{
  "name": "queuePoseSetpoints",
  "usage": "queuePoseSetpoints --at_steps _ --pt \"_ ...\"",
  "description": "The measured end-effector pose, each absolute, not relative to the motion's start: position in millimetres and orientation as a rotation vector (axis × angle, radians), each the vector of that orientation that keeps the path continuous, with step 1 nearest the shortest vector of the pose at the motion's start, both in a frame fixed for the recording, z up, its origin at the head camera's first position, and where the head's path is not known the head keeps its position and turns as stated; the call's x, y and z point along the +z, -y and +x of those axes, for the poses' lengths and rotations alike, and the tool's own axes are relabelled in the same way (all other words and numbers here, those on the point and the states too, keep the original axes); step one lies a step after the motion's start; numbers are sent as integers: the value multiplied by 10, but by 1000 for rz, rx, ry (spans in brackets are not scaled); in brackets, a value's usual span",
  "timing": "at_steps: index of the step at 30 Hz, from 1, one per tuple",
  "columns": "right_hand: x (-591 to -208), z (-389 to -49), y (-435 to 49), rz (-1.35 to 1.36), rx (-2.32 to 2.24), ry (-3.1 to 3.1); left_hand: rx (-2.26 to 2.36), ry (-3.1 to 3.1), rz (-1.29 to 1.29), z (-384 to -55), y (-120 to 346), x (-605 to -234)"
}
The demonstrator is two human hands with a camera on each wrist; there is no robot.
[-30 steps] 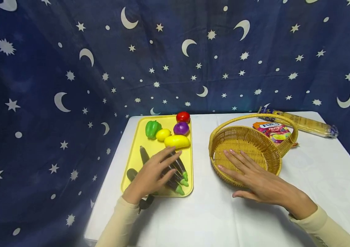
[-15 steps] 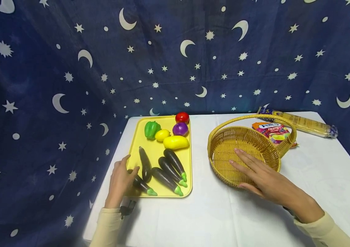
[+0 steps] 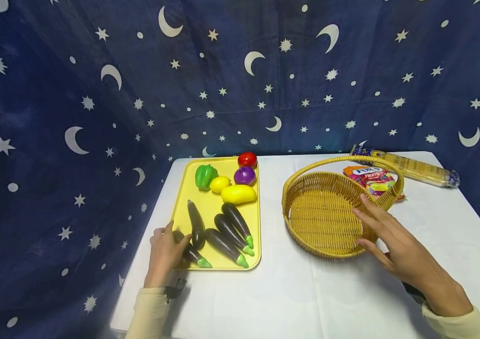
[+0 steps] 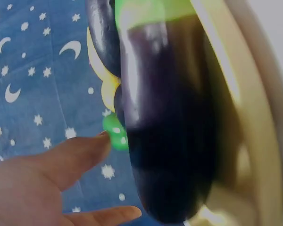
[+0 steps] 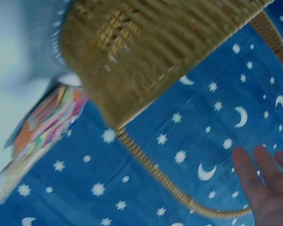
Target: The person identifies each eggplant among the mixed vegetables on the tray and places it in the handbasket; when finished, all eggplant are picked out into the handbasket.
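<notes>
At the left edge of a yellow tray [image 3: 211, 213], my left hand [image 3: 164, 249] is at the blunt end of the leftmost eggplant [image 3: 194, 255], thumb and fingers spread. In the left wrist view that eggplant [image 4: 165, 117] fills the middle, and the thumb [image 4: 80, 155] reaches beside it without curling round it. More dark eggplants [image 3: 225, 246] lie to its right, several in all. My right hand [image 3: 409, 254] is held with fingers extended over the right side of a wicker basket [image 3: 324, 226], holding nothing. In the right wrist view its fingers [image 5: 269, 174] are apart from the basket's wall [image 5: 155, 70].
Farther back on the tray lie a green bell pepper [image 3: 205, 177], a lemon [image 3: 220, 184], a long yellow fruit [image 3: 238, 194], a purple round vegetable [image 3: 244, 175] and a tomato [image 3: 247, 160]. Behind the basket's tall handle are a Fox's candy bag [image 3: 369, 179] and a spaghetti pack [image 3: 418, 168].
My left hand has moved left from over the middle eggplants to the leftmost one. The right hand has drawn back to the right, from over the basket's middle to its right side.
</notes>
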State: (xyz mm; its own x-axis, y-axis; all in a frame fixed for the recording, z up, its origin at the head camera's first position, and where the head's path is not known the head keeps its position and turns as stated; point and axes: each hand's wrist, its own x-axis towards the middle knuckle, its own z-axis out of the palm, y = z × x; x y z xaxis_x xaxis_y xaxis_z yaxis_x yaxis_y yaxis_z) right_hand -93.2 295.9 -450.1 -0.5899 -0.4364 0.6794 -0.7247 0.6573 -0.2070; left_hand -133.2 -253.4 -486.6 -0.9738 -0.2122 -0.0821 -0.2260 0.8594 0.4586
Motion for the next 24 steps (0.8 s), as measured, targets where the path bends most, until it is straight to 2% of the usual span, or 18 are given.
queuePoseSetpoints --at_steps 9,17,20,24 --pt "-4526 -762 -3180 653 601 2365 780 -2956 -431 -1227 2958 -4938" --pt "-4517 -750 -3179 476 685 2228 850 -2921 -356 -1232 3189 -5050" --pt "-4575 -766 -3198 287 742 2245 877 -2890 -321 -1261 3214 -5063" --pt "-4658 -832 -3303 -145 916 2403 918 -2861 -262 -1293 3248 -5090"
